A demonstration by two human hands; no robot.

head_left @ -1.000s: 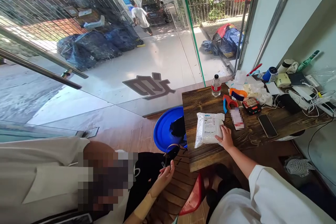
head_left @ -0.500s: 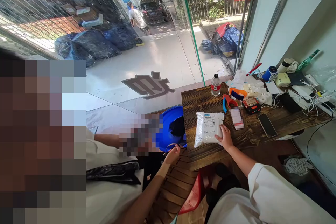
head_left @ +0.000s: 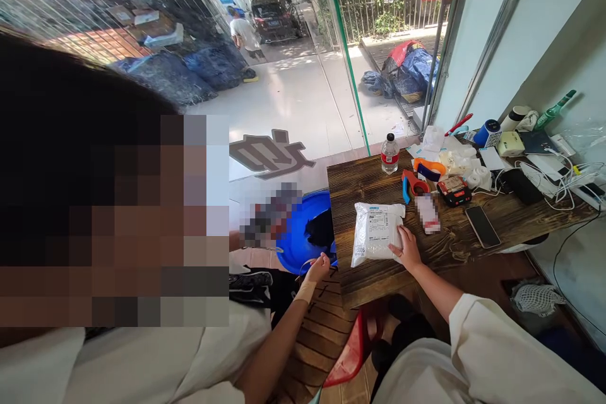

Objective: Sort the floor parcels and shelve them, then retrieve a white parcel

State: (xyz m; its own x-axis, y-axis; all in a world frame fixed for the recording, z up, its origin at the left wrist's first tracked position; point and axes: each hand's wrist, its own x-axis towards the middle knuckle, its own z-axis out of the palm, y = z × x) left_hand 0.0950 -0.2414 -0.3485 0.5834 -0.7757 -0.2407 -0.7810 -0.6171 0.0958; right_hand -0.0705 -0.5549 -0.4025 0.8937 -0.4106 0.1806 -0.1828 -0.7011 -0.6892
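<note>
The person's right hand (head_left: 405, 248) rested on the near right corner of a white plastic package (head_left: 377, 233), its thumb and fingers spread over the surface and pinching nothing; the left hand was out of sight, so its state could not be told. The package, a printed label facing up, lay flat at the left end of a dark wooden table (head_left: 360, 186). Behind it stood a capped bottle with a red label (head_left: 389, 154), upright near the far edge. To the right of the package were a red-and-blue tool (head_left: 417, 184), a small black-and-red device (head_left: 453, 191) and a dark-screened phone (head_left: 481, 226), all well clear of the hand. Left of the table, a co-worker's hand (head_left: 318, 267) was beside a blue bin (head_left: 310, 204), its fingers closed around something too small to tell.
</note>
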